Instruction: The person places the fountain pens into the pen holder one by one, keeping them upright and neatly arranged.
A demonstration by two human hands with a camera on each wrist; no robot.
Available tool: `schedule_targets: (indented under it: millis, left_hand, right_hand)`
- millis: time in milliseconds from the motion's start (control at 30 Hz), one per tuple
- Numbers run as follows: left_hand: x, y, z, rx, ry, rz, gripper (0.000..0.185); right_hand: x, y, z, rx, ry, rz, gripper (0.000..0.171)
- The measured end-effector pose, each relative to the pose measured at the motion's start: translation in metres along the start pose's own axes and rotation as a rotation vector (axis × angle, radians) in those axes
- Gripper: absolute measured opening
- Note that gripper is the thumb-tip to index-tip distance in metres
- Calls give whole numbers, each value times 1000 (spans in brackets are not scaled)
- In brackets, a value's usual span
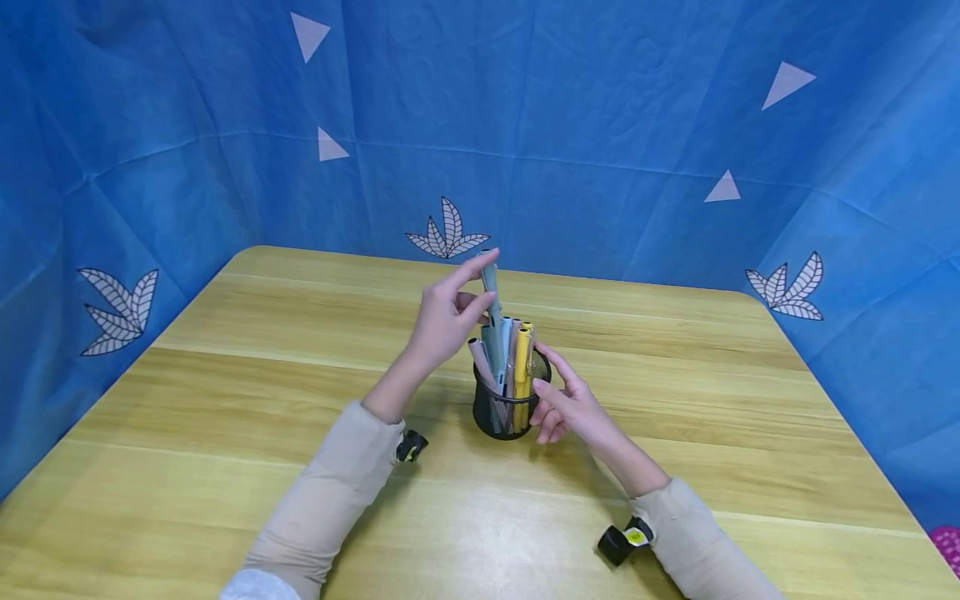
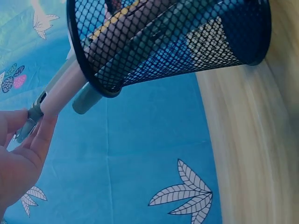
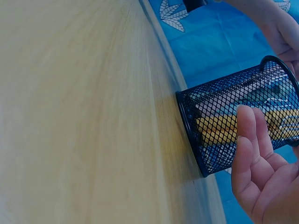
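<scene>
A black mesh pen holder (image 1: 504, 417) stands upright on the table with several pens in it. Yellow pens (image 1: 522, 358), a light blue one, and pinkish-grey and green ones lean inside. My left hand (image 1: 447, 312) pinches a grey-green pen (image 1: 491, 287) near its top, above the holder; its lower end is hidden among the others. In the left wrist view, thumb and fingers of that hand (image 2: 23, 154) meet on the pen's end. At the holder's right side, my right hand (image 1: 570, 404) holds the rim between thumb and index finger. Its other fingers lie bent against the mesh (image 3: 224, 116).
The wooden table (image 1: 300, 375) extends around the holder on all sides. Behind it hangs a blue cloth (image 1: 600, 125) printed with leaves and triangles. Black wrist cameras (image 1: 617, 546) are strapped at both sleeves. Something pink (image 1: 947, 546) shows at the right edge.
</scene>
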State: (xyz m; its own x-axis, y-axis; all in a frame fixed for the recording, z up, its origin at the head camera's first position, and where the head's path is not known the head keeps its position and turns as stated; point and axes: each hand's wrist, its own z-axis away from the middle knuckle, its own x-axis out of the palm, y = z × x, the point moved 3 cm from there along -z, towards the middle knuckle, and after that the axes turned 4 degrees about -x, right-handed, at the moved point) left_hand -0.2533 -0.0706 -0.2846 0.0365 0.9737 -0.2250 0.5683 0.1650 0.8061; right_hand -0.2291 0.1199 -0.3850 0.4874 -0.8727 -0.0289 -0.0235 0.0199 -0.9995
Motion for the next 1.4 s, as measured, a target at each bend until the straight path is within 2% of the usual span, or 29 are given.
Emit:
schedule_targets:
  millis: [333, 433, 600, 833, 1067, 1400]
  left_hand:
    - [5, -7, 2, -10, -42, -44, 56]
    - [6, -8, 3, -6, -45, -58, 54]
    - [8, -11, 4, 2, -50, -142, 48]
    - [9, -15, 6, -33, -65, -270, 43]
    - [9, -20, 8, -88, -118, -327, 37]
    - [11, -24, 9, -111, -176, -394, 28]
  right_hand:
    - [0, 0, -1, -4, -5, 1, 58]
    - [0, -1, -1, -6, -3, 4, 58]
    - [0, -1, -1, -1, 1, 4, 58]
    - [0, -1, 0, 5, 4, 6, 58]
    - [1, -1, 0, 4, 3, 2, 58]
    - [0, 0, 0, 12, 3, 7, 59]
